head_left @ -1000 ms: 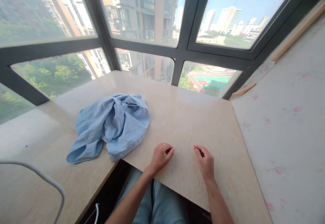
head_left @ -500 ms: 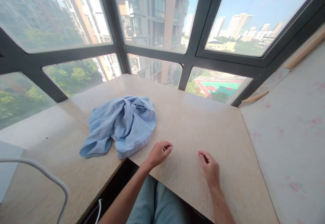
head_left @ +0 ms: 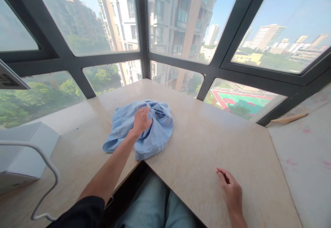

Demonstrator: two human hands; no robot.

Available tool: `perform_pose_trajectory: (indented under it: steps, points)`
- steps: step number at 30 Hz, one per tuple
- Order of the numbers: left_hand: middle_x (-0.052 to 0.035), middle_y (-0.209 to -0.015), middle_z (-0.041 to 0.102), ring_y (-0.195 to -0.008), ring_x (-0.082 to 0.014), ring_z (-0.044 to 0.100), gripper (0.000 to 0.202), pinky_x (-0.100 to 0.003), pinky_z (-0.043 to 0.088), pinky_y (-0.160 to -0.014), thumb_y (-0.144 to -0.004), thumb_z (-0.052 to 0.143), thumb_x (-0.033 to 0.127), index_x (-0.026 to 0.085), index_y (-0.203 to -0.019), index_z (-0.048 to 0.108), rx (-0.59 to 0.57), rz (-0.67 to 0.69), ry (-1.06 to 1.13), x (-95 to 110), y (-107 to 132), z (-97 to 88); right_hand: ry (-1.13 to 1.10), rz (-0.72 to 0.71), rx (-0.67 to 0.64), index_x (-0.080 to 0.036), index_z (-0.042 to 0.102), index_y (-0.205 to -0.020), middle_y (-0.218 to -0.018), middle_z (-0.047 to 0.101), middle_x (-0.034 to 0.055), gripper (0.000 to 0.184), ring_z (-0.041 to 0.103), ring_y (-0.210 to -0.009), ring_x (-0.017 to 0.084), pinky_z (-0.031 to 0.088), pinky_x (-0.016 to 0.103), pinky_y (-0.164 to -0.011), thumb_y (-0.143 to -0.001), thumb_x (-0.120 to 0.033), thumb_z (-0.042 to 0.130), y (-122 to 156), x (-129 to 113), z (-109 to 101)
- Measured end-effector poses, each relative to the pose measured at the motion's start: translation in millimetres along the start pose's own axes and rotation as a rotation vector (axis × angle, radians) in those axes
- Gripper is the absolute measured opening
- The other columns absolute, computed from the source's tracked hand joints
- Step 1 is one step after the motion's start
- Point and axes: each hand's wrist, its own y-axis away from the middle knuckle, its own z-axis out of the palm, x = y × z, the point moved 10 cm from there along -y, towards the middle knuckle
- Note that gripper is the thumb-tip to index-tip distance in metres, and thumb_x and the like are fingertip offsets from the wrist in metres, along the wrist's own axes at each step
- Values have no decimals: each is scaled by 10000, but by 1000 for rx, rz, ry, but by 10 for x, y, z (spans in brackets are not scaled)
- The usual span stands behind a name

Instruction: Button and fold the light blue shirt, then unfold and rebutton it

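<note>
A crumpled light blue shirt (head_left: 155, 135) lies on the pale wooden table (head_left: 207, 145) near its far left part. My left hand (head_left: 141, 121) reaches out over the shirt and rests on top of the heap, fingers curled down into the cloth, a ring on one finger. My right hand (head_left: 231, 191) rests on the table near the front edge, fingers loosely curled, nothing in it.
Dark-framed windows (head_left: 144, 57) wrap the far side of the table. A white device with a thin wire loop (head_left: 23, 155) stands at the left. A pale flowered wall (head_left: 307, 152) rises on the right. My legs in blue trousers (head_left: 155, 207) show in the table's cut-out.
My left hand has left the table's front and reached forward onto the blue shirt. The view has swung left and the right hand stays near the front edge.
</note>
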Motion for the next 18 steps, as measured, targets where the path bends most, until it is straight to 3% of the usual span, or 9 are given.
perform_pose_trajectory:
  steps: [3,5,8,10,14,18]
  points:
    - [-214,-1566,301,-1460,-393,223,897,-511,325,-1098,-729,652,225,146,-1534,263,-145,15,-147,-248,-156,89,4,48,-1,-199,744,-894,-963,765,107,471,694,-855,290,529,378,-805,-681,-574,554,-1,25,-14]
    - [-220,-1541,343,-1415,-390,316,940,-483,372,-1058,-720,661,228,151,-1546,219,-271,-10,-121,-399,-193,214,11,77,0,-201,742,-892,-965,765,105,485,692,-872,298,526,384,-820,-656,-582,558,-3,31,-23]
    - [-196,-1290,600,-1171,-340,572,702,-396,466,-912,-730,627,187,134,-1409,458,-405,-71,-38,-542,-151,394,31,102,-1,-206,735,-892,-972,763,102,501,688,-909,311,520,393,-843,-629,-592,553,-9,32,-28]
    - [-156,-1093,685,-1030,-310,635,461,-356,477,-840,-728,618,172,141,-1188,629,-402,-110,-9,-561,-89,432,53,119,-9,-212,729,-901,-992,761,99,512,684,-930,315,515,400,-858,-622,-600,547,-16,51,-25]
    - [-110,-931,706,-911,-259,648,203,-321,446,-782,-806,567,236,148,-944,687,-313,-145,99,-322,124,383,91,130,-22,-215,721,-898,-1016,754,101,527,677,-960,326,504,417,-879,-608,-615,539,-40,84,-30]
    - [-88,-890,701,-868,-217,634,225,-304,427,-747,-883,484,262,164,-858,684,-231,-84,251,296,393,317,104,136,-20,-224,726,-913,-1015,756,93,517,674,-969,321,507,415,-868,-622,-608,540,-39,64,-28]
